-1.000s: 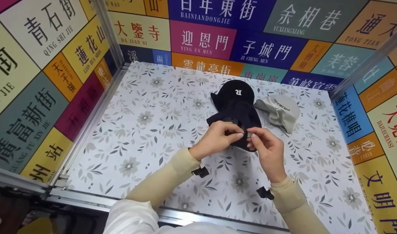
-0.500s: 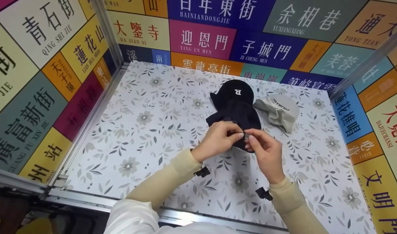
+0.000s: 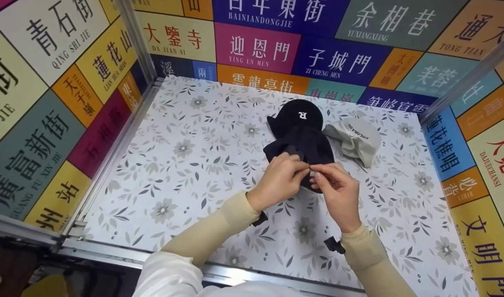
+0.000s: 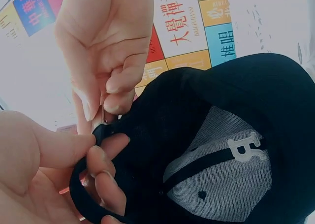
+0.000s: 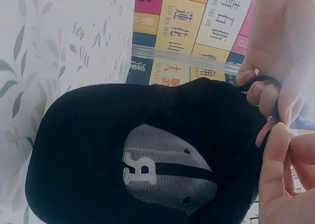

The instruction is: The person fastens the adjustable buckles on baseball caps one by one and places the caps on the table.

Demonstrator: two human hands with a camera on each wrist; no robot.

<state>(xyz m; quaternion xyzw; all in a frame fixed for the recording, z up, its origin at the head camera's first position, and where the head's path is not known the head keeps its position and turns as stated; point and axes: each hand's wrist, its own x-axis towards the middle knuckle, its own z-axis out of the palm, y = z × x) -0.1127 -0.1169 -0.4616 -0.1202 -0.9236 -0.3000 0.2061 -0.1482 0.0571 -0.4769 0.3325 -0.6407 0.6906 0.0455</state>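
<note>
Both hands work at the back strap of a black cap (image 3: 307,142). My left hand (image 3: 278,181) pinches the dark strap (image 4: 81,187), which forms a loop by its fingers in the left wrist view. Facing it, my right hand (image 3: 338,194) pinches a small metal clasp (image 4: 102,116) at the strap end. The fingertips of the two hands meet there and partly hide the clasp. The wrist views look into the cap, where a pale letter (image 5: 140,171) shows on the inner front panel, with the dark brim (image 5: 59,150) beyond.
Behind the held cap, a black cap with a white letter R (image 3: 302,116) lies on the table. A light grey cap marked COLORADO (image 3: 361,144) lies to its right. The leaf-patterned tabletop (image 3: 185,177) is bordered by coloured sign panels (image 3: 258,47) and metal rails (image 3: 99,251).
My left hand has turned slightly and its wrist has shifted a little right. The fingertips of both hands have drawn closer at the strap. The other caps stay where they were.
</note>
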